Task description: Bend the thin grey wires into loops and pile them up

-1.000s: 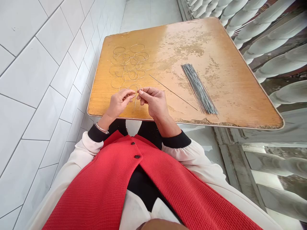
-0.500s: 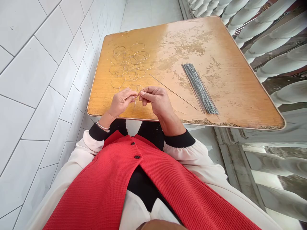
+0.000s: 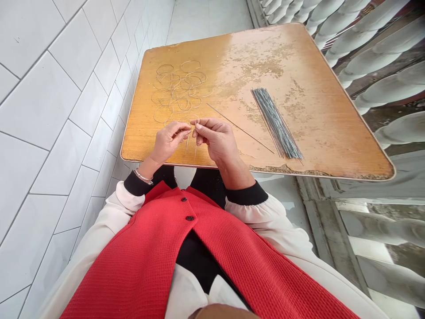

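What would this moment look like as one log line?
left hand: pinches wire | right hand: pinches same wire | wire: bent, ends hanging | table: rings, spare wire, bundle

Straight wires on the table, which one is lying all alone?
The thin single wire slanting beside the right hand; all other straight ones are packed in the dark bundle farther right.

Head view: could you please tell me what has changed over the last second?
The left hand and right hand have edged slightly away from the body, both pinching the thin wire throughout; its two ends now hang more clearly below the pinch. The wire rings, the straight wire and the wire bundle have not moved.
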`<state>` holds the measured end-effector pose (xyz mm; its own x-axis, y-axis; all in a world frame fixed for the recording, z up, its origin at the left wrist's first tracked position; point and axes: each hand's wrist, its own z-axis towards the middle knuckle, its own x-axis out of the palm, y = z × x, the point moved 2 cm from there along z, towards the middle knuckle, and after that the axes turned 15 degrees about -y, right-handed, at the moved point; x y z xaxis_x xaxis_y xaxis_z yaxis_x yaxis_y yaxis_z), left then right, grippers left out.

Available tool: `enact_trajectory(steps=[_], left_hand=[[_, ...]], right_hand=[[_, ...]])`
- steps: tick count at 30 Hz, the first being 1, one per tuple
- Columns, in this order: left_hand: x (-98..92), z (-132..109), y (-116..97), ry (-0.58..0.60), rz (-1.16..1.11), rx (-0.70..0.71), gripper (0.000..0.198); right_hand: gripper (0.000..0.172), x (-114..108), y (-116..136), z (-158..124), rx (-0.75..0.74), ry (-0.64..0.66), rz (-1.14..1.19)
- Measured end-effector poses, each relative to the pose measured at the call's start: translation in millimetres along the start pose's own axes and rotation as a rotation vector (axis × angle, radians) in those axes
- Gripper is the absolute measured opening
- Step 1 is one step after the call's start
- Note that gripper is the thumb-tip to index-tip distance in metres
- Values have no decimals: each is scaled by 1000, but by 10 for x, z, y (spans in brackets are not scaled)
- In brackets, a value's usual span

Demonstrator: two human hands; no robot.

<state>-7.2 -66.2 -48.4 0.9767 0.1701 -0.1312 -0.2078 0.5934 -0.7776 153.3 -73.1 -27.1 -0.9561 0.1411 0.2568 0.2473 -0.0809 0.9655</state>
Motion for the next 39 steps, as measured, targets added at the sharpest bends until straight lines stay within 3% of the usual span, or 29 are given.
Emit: enact_trajectory(steps=[7,10,13,16,19,22,26,30,35,39], left_hand=[[-12,-10,32,-11,-10,94,19],[-6,-26,75,-19,-45,42,19],[-2,-39,81,-47,-100,-123,36],[-3,-50,6,-136,-169,-387,44],[29,-66,-124,-160,-282,-674,22],[83,-62,-243,-119,-375,-793,5],[114,-42,-304,-129,-371,-836,17],[101,-30,-319,-100,-317,-790,24],[82,-22,-298,-44,-237,-749,19],[87,-7,-283,-65,-197,-747,20]], right_hand=[[28,4,-45,4,34,43,38],[35,-9,-63,6,35,57,24],[34,-27,-69,17,12,40,5],[30,-29,-66,22,-7,13,-11],[30,-3,-74,8,-14,-4,-25],[31,38,-96,-18,-10,6,-47],[31,67,-114,-45,20,25,-23],[31,57,-110,-48,68,50,4],[24,35,-88,-32,62,29,-63],[15,39,-70,-26,-3,-50,-115]])
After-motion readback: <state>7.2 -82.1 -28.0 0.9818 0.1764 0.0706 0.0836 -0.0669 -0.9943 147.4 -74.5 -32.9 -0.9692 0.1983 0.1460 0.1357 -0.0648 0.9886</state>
